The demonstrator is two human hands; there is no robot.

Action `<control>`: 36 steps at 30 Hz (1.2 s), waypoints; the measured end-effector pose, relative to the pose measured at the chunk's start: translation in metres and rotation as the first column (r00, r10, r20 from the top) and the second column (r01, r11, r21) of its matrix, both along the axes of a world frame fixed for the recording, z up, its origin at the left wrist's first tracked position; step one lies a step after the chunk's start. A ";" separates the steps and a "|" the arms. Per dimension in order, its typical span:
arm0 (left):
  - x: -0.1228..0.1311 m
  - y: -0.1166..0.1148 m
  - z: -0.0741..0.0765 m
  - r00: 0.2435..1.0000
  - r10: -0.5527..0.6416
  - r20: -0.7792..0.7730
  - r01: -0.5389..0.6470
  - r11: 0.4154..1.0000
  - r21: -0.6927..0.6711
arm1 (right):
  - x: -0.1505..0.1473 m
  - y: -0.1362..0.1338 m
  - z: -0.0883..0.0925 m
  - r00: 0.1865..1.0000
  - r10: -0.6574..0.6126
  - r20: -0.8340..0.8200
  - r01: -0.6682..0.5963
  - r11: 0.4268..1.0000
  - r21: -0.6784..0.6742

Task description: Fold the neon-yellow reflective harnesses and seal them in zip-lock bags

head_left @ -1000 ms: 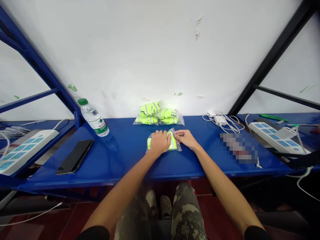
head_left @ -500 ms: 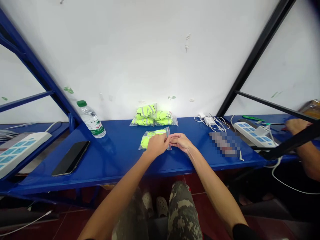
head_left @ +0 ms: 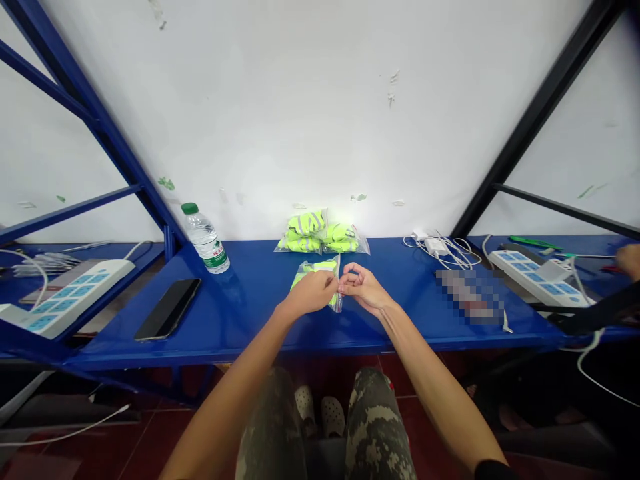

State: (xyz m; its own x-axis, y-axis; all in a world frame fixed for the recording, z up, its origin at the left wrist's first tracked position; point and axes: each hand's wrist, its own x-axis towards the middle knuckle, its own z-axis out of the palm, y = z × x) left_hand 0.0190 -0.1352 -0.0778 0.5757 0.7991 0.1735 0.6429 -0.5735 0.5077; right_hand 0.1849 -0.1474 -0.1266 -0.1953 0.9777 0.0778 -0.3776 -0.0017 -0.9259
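A clear zip bag (head_left: 324, 265) with folded neon-yellow fabric and grey stripes inside lies near the middle of the blue table. My left hand (head_left: 316, 291) is closed on the bag's right end, by its zip edge. The fingertips of my right hand (head_left: 366, 287) pinch the same edge, thumb and index finger together and the other fingers curled apart. Both hands meet at the bag's opening and hide part of it. Several similar bags of neon-yellow fabric (head_left: 306, 225) are stacked against the wall behind.
On the blue table (head_left: 260, 320) stand a water bottle (head_left: 207, 241) and a black phone (head_left: 169, 309) at left. White charger cables (head_left: 443, 248) and a blurred-out object (head_left: 470, 297) lie at right. Power strips (head_left: 543, 280) sit beyond both side frames. Another person's hand (head_left: 629, 260) shows far right.
The view has shifted, so everything sits further right. My right hand's fingers have opened out a little, and its pinch has moved lower along the bag's edge.
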 end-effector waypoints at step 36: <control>-0.097 0.056 -0.074 0.420 0.735 0.532 -0.821 0.558 -0.124 | 0.040 0.013 -0.008 0.849 -0.478 0.227 0.457 0.878 0.141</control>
State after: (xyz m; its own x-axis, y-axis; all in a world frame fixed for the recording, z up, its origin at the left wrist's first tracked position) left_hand -0.0783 -0.0790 -0.1521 -0.4814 0.8024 0.3527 0.5436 -0.0424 0.8383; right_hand 0.2249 -0.1342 -0.1347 0.2598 0.9509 0.1683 -0.0742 0.1934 -0.9783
